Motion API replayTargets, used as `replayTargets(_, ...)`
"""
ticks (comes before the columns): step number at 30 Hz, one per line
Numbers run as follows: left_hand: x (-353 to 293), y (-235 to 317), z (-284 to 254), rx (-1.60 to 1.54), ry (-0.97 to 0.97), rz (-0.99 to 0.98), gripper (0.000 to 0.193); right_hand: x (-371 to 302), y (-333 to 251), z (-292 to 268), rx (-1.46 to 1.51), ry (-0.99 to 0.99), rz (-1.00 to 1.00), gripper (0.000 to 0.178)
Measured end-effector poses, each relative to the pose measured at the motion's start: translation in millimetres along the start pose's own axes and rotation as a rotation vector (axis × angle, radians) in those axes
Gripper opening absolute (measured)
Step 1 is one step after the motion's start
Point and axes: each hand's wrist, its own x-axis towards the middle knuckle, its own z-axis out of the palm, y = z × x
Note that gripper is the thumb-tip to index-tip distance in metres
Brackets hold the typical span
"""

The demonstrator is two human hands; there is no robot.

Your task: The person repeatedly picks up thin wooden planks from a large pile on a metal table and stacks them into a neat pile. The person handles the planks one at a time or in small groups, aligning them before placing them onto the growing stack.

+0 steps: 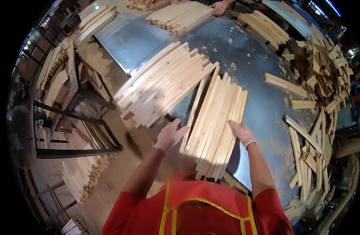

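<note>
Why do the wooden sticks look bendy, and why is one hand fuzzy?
In the head view, the fisheye lens curves the straight wood slats toward the rim; the left hand is motion-blurred, the right hand sharper; light glares off the metal table.

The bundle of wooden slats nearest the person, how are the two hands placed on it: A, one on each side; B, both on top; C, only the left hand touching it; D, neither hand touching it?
A: the left hand presses the bundle of wooden slats on its left edge and the right hand on its right edge.
</note>
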Motion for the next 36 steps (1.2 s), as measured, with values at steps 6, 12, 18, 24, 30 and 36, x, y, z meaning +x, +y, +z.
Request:
replayTargets(6, 95, 81, 34, 0.154, -0.092, -0.164, 0.109, 10, -3, -1, 0.231, 0.006, -0.05, 0.095)
replayTargets(12, 109, 113, 53, 0.165, -0.15, -0.176, 0.115, 9, 6, -5, 0.668, -0.053, -0.026, 0.097)
replayTargets(18, 91, 182, 29, 0.173, -0.157, -0.007, 0.113, -41, -40, -48, 0.871, 0.063, -0.157, 0.094)
replayTargets(24, 57, 266, -35, -0.094, 0.295, 0.529, 0.11, -107, -128, -137, 0.662, 0.491, -0.649, 0.079)
replayTargets(30, 77, 218, -68, -0.172, 0.178, 0.848, 0.103, -133, -123, -119, 0.373, 0.47, -0.582, 0.061)
replayTargets(36, 98, 35, -24, -0.841, -0.479, 0.73, 0.086, -99, -37, 37, -0.249, 0.673, -0.654, 0.075)
